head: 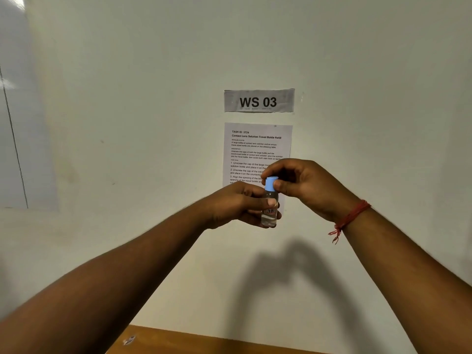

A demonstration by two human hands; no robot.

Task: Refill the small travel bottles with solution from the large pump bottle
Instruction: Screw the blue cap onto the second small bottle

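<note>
Small clear travel bottle (269, 213) is gripped upright by the left hand (241, 204), blue cap (271, 183) pinched by the right hand (304, 185).

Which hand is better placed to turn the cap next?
The right hand: its fingers already pinch the blue cap from above, while the left hand grips the bottle upright and steadies it.

Left hand (240, 204) grips bottle (270, 213); right hand (304, 185) pinches cap (271, 183).
</note>
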